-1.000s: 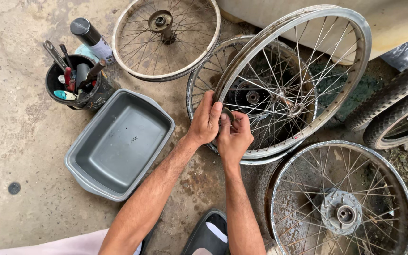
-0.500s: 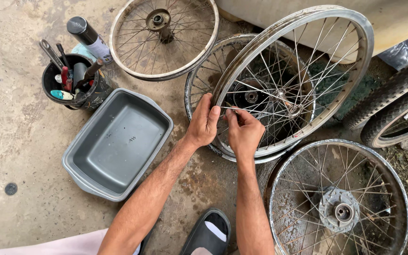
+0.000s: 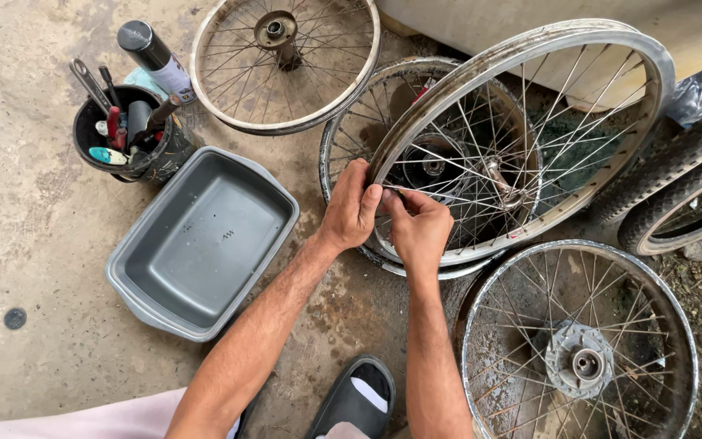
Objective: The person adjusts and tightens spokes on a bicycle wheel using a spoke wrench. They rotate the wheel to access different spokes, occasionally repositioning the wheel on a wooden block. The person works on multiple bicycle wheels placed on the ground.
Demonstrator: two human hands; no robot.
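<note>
The tilted silver spoked wheel rim point(image 3: 530, 130) is gripped by the left hand point(image 3: 351, 207); a thin spoke point(image 3: 424, 193) is pinched by the right hand point(image 3: 418, 229), which should be kept steady.

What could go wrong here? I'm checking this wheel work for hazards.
The tilted wheel is steadied only by the left hand on its rim, so it could tip onto the wheel beneath. The right hand pinches at a spoke by the rim, with fingers among thin spokes that may nick or trap them. The rusty-looking rim may scrape bare skin.
</note>
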